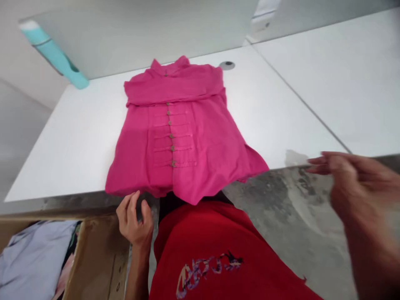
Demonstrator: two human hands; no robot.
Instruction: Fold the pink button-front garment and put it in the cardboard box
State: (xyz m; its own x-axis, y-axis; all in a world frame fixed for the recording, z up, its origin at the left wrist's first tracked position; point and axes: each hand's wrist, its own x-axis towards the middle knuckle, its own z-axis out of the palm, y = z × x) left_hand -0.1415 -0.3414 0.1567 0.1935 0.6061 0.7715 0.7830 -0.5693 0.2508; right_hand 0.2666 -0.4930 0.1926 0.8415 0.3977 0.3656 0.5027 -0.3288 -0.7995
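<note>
Apparently folding mandarin-collar shirt: left hand is hovering at its 7 o'clock, right hand at 3, both slack, empty; hem probably needing gripping.

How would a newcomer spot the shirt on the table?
Find the white table. On it, hem past the near edge by the person's left hand, lies a bright pink shirt with folded sleeves. Its colour and central button row set it apart from the pale cloth in the cardboard box.
</note>
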